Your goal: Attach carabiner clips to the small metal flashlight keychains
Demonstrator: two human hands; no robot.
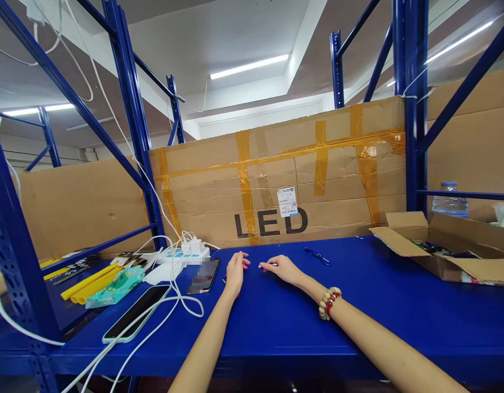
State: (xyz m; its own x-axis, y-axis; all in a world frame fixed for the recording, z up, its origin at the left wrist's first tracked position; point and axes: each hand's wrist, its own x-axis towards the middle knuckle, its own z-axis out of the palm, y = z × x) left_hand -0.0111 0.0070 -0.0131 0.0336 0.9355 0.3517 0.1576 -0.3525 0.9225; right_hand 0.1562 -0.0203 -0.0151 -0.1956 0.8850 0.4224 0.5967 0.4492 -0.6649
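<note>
My right hand (285, 269) has its fingers pinching a small dark piece (273, 264) above the desk (276, 322); my left hand (235, 275) curls loosely, contents unclear. Beyond lies a pen (317, 255). I judge this close handwork, calling next for steady fingertips.

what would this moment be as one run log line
left hand: beside pixelated phone | right hand: seems to pinch something small, unclear | blue surface: pen, open carton

White label (288, 202) on taped cardboard panel (206, 202)
</note>
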